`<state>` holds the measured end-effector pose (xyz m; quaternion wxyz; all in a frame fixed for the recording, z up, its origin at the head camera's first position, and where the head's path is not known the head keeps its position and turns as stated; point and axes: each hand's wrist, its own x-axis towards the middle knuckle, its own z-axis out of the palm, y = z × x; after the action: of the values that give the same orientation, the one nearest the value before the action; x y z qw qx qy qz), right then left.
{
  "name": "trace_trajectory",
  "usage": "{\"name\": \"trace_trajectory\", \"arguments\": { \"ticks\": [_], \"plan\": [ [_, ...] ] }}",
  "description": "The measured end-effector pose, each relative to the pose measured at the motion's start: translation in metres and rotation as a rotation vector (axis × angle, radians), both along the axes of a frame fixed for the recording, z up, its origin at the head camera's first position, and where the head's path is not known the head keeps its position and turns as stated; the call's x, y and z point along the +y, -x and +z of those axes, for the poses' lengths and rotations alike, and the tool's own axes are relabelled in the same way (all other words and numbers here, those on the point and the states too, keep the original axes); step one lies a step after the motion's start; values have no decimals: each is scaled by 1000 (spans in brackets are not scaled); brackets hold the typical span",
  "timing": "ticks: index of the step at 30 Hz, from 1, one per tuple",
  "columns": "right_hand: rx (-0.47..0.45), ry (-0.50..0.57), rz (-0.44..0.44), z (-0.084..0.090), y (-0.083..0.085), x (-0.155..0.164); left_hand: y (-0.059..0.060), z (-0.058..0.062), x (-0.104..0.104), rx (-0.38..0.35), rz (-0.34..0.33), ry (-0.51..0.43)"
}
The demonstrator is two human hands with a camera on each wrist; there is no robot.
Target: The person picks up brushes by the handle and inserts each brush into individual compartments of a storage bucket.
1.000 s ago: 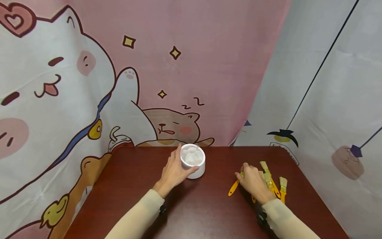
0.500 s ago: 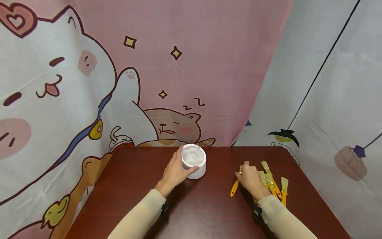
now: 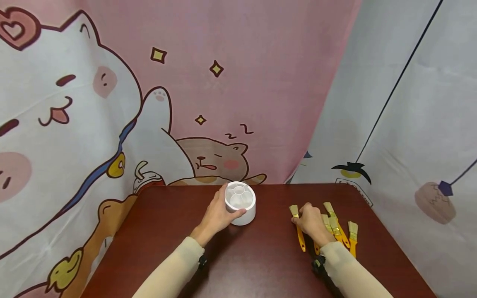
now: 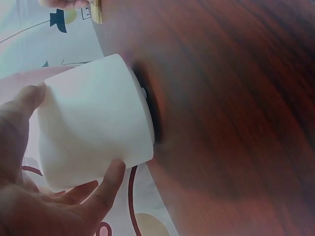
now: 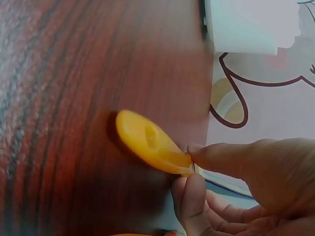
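My left hand (image 3: 218,215) grips the side of a round white organizer (image 3: 246,218) with petal-shaped compartments on top, standing on the table. Its smooth wall (image 4: 93,123) fills the middle of the left wrist view, thumb and fingers spread around it. To the right, my right hand (image 3: 313,223) pinches a paintbrush (image 3: 301,240) between thumb and finger. Pale bristles (image 3: 294,210) point away from me, while the yellow handle (image 5: 147,140) slants down just over the tabletop. Part of that brush is hidden by my fingers in the right wrist view.
Several more yellow-handled paintbrushes (image 3: 334,227) lie bunched right of my right hand, one (image 3: 353,234) a little apart. Another handle end (image 3: 316,249) shows under my right wrist. Behind the dark red table (image 3: 261,265) hangs a cartoon-printed cloth (image 3: 275,82).
The paintbrush in my right hand has turned: its bristles came out from behind the fingers, and its handle end swung rightward. My left hand stays on the organizer.
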<state>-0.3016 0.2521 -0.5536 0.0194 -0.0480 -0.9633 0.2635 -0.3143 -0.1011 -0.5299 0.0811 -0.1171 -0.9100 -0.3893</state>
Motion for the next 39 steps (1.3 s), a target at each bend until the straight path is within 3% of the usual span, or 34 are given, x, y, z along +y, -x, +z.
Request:
{"name": "trace_trajectory", "arguments": {
  "ticks": [14,20,39],
  "plan": [
    [-28,45,-40,-3,5,3,0,4,-6,-17,-69,21],
    [-35,64,-35,-3,4,6,-4,5,-5,-41,-109,23],
    [10,62,-27,-7,5,7,-22,5,6,-18,-234,32]
  ]
}}
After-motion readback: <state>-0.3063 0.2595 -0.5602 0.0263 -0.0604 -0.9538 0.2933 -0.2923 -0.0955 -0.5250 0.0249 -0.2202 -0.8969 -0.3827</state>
